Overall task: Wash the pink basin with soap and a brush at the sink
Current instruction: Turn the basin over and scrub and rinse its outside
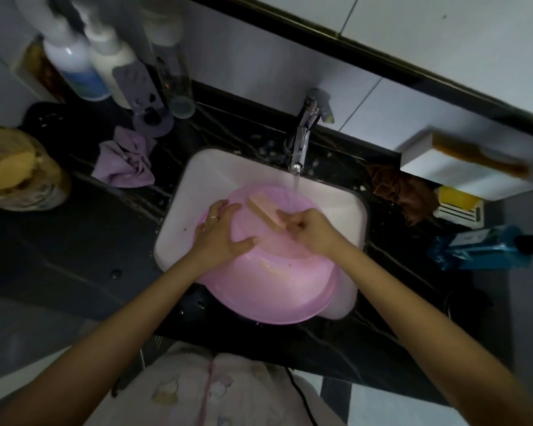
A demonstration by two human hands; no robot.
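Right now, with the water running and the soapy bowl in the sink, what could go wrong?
1. The pink basin sticks out over the front edge of the sink, held steady only by the left hand. It might tip and spill toward the person.
2. Water from the tap hits the basin's far rim and could splash onto the dark counter.
3. The brush in the right hand looks wet and could slip.

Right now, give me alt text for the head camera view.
A person's left hand steadies a pink basin in a white sink while the right hand holds a pink brush; the tap is running.
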